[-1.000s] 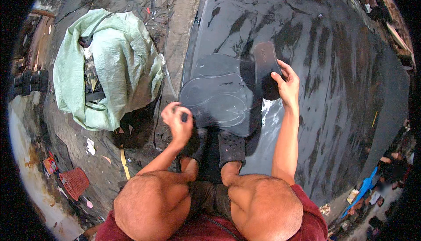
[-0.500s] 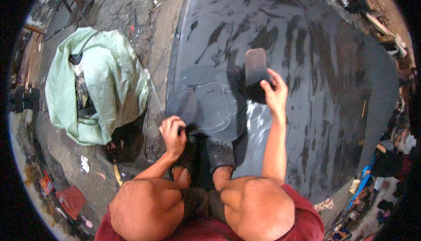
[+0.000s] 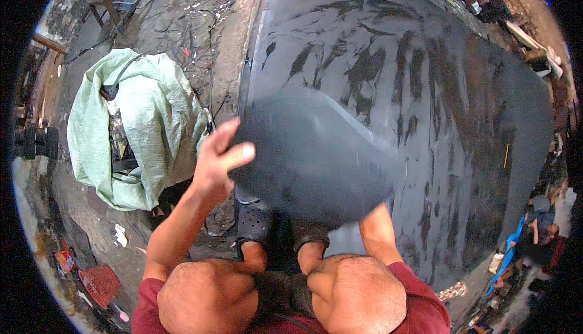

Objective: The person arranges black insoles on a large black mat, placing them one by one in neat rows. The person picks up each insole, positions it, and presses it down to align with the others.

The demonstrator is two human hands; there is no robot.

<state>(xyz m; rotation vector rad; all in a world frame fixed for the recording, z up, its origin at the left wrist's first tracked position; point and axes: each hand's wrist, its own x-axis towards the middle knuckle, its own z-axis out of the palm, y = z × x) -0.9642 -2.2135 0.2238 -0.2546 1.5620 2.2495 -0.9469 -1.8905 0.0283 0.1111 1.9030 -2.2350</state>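
Note:
A dark grey, smooth flexible sheet [image 3: 316, 152] is lifted over the larger black sheet [image 3: 419, 170] in front of my feet, its lower edge blurred. Beside its left edge, my left hand [image 3: 220, 159] has fingers and thumb spread apart, with nothing visible in them. My right forearm [image 3: 378, 231] goes behind the lifted sheet's lower right edge. That sheet hides my right hand, so I cannot see its fingers or what they hold.
On the left stands a pale green woven sack [image 3: 161, 127], its opening showing dark contents. A red basket [image 3: 100, 285] lies at lower left. My dark perforated shoes [image 3: 252, 221] rest close to the lifted sheet. Assorted clutter lines the right edge.
The grey sheet has risen and spread across the middle, covering where the round pieces lay. My left hand has opened and moved up. My right hand and its dark block are now hidden.

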